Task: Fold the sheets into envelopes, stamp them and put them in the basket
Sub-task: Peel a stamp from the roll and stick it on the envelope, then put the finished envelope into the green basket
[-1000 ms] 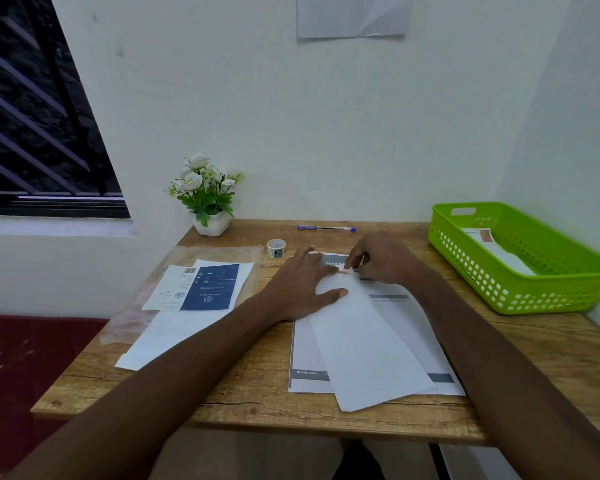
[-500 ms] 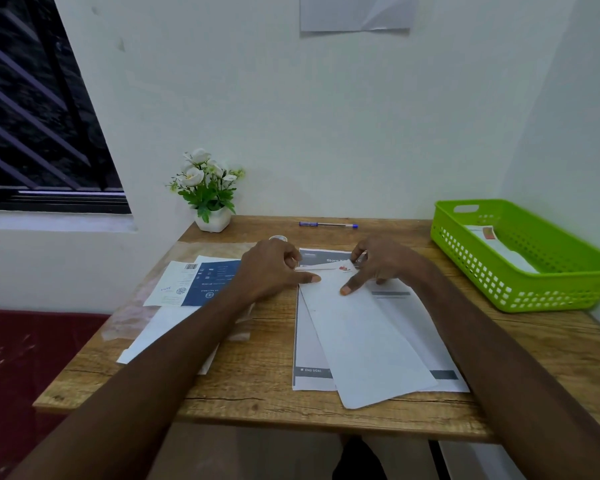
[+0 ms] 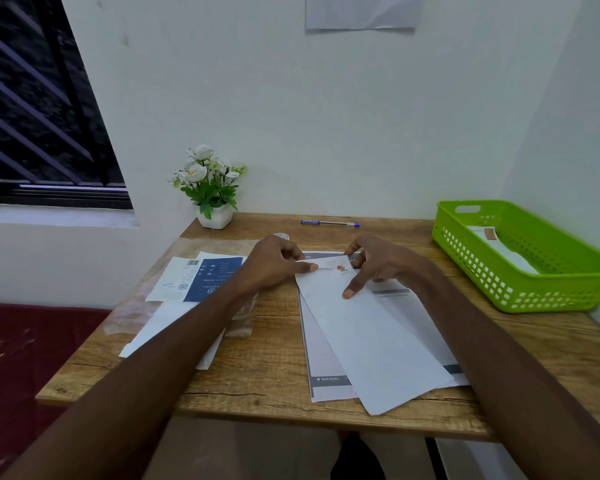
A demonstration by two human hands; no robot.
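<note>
Window side: we see a dark window far to the left, past the table's left edge
Table: the wooden table has bare wood between the two paper piles and along its near edge
Left papers: a white sheet lies on a clear plastic sleeve, with a blue and white leaflet on top, close to the left edge
Flowers: a small white pot of flowers stands at the back by the wall
Tape: we see only the top of a small tape roll just behind our left hand
Left hand: our left hand has its fingers curled and pinches the top left corner of the folded sheet, thumb tip on the paper
Folded sheet: it lies tilted on a printed page in the middle of the table, its low corner almost at the near edge
Stamp: a small red stamp sits near the sheet's top edge, between our two hands
Pen: a blue pen lies at the back, well apart from the hands
Right hand: our right hand presses one straight finger down on the sheet below the stamp, and its other fingers curl at the top edge; we cannot tell if they hold anything
Basket: the green basket sits at the right edge, with bare wood between it and the sheet
In the basket: a white envelope with a red stamp lies inside
</note>
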